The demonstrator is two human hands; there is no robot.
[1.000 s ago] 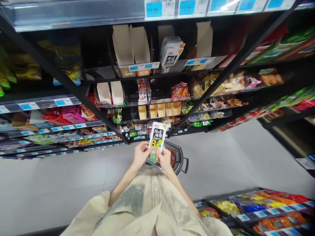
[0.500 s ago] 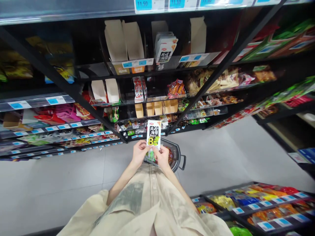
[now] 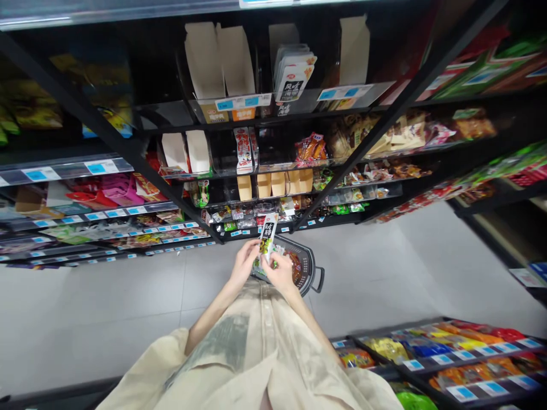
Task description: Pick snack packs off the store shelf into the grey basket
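So the snack packet (image 3: 268,230) is right above the basket (image 3: 308,263), angled so it looks pretty skinny. It's white, with a black panel of white characters, yellow-green print underneath and a tiny red logo up top. Left hand (image 3: 246,259) is pinching its left edge, right hand (image 3: 280,271) pinching the bottom. Past the basket, a shelf stack (image 3: 294,77) has similar-looking ones.

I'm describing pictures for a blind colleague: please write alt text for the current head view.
A person's left hand and right hand hold a white packet, with a dark basket of packaged items below. Dark shop shelves ahead hold similar white packets and other packaged goods.
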